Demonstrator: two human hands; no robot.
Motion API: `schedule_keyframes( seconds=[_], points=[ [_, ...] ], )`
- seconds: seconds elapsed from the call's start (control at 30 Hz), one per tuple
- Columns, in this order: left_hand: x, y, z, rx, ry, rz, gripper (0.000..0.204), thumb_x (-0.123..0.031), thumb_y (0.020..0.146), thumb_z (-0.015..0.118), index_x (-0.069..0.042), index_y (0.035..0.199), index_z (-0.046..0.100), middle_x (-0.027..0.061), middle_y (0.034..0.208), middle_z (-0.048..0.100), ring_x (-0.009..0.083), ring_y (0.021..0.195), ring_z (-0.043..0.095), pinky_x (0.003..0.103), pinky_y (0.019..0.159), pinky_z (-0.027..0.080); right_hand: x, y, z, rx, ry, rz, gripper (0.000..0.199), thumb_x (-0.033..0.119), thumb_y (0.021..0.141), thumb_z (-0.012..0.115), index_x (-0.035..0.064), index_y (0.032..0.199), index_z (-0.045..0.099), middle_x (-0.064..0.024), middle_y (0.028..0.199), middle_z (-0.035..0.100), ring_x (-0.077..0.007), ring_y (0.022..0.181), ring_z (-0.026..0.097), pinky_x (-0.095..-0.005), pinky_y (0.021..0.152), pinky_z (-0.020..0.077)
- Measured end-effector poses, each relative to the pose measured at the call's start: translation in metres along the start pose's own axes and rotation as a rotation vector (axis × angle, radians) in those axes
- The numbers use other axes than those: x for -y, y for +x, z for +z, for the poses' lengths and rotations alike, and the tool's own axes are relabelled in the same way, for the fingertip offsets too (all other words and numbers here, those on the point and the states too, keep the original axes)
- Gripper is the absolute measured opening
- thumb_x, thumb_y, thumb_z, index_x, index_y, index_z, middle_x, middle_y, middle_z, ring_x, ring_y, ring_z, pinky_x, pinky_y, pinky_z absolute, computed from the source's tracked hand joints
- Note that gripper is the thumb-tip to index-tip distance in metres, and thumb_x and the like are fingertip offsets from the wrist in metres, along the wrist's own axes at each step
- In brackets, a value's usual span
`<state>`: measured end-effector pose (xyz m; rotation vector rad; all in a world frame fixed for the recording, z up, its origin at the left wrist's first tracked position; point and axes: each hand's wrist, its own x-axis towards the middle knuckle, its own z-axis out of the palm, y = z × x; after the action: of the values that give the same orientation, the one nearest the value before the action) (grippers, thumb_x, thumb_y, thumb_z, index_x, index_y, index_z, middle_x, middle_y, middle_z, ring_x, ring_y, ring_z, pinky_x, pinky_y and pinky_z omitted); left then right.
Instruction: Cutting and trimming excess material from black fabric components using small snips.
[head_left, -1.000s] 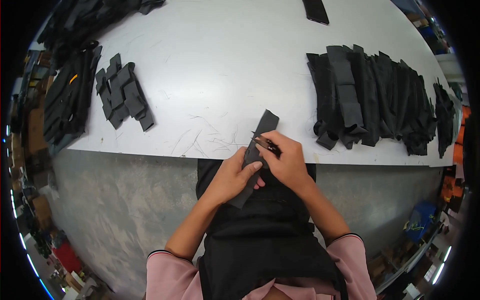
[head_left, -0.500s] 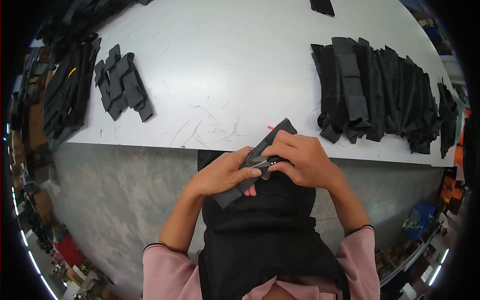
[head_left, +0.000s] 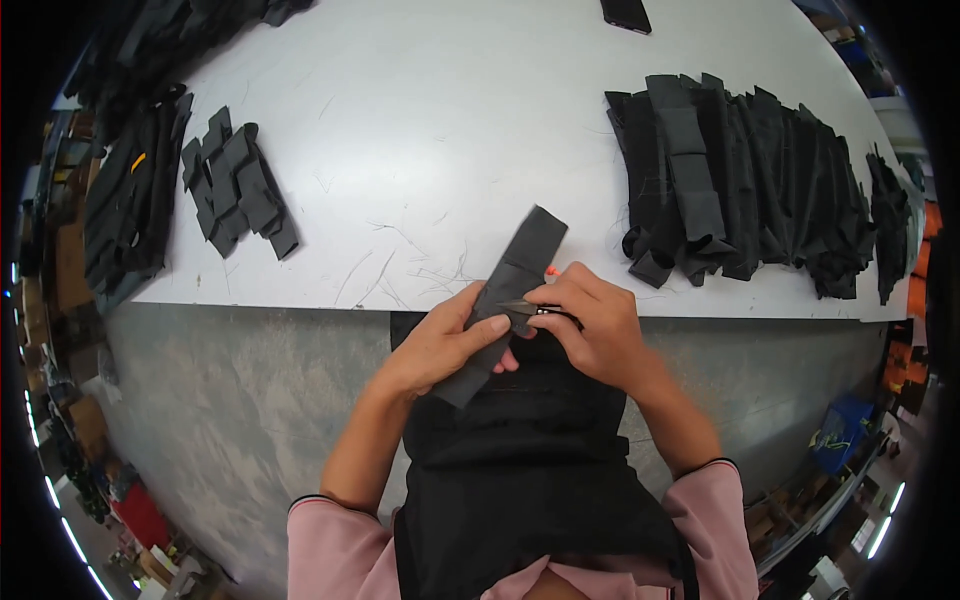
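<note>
While my left hand (head_left: 440,350) pinches the black strip (head_left: 505,295) flat over the table edge (head_left: 300,297) to steady it, my right hand (head_left: 595,325) has its fingers closed on small snips (head_left: 525,307) at the strip's middle. Since half a second ago, the strip has swung steeper, farther over the table.

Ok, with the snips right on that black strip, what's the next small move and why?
Probably close the thread snips in the right hand: their tips lie on the black fabric strip, which the left hand holds angled over the white table's edge.
</note>
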<state>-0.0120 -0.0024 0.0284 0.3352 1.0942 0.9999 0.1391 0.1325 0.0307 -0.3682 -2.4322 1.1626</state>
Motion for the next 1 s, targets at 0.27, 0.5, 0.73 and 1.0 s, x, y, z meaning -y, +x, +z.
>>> schedule_keyframes(
  seconds=[0.27,0.5,0.73,1.0],
  points=[
    [0.014,0.011,0.007,-0.221,-0.306,0.181,0.034,-0.021,0.095,0.048,-0.001,0.122,0.044,0.0142,0.106,0.060,0.0194,0.085,0.063,0.031,0.074,0.053,0.013,-0.020,0.001,-0.155,0.038,0.247,0.024,-0.003,0.069,0.070,0.0021,0.092,0.063,-0.0067,0.076,0.052,-0.0156,0.061,0.051,-0.0253,0.054,0.0397],
    [0.007,0.010,0.016,-0.239,-0.424,0.204,0.033,-0.022,0.094,0.050,-0.001,0.119,0.045,0.0105,0.103,0.060,0.0158,0.084,0.062,0.028,0.072,0.052,0.012,-0.010,0.008,-0.099,-0.280,0.073,0.019,0.013,0.072,0.070,0.0072,0.090,0.064,-0.0071,0.078,0.055,-0.0248,0.060,0.058,-0.0315,0.052,0.0441],
    [0.014,0.020,0.015,-0.315,-0.306,0.257,0.029,-0.021,0.095,0.048,0.000,0.114,0.045,0.0150,0.099,0.062,0.0172,0.074,0.063,0.028,0.064,0.053,0.012,-0.016,-0.001,-0.062,-0.104,0.225,0.019,0.009,0.072,0.070,0.0057,0.090,0.064,-0.0066,0.076,0.054,-0.0217,0.063,0.057,-0.0290,0.054,0.0439],
    [0.018,0.017,0.020,-0.233,-0.257,0.373,0.032,-0.021,0.095,0.049,0.000,0.116,0.039,0.0183,0.100,0.062,0.0181,0.071,0.063,0.026,0.061,0.053,0.008,-0.002,-0.001,-0.287,0.015,0.302,0.023,-0.001,0.072,0.068,0.0029,0.093,0.060,-0.0076,0.078,0.053,-0.0199,0.065,0.060,-0.0286,0.056,0.0470]
  ],
)
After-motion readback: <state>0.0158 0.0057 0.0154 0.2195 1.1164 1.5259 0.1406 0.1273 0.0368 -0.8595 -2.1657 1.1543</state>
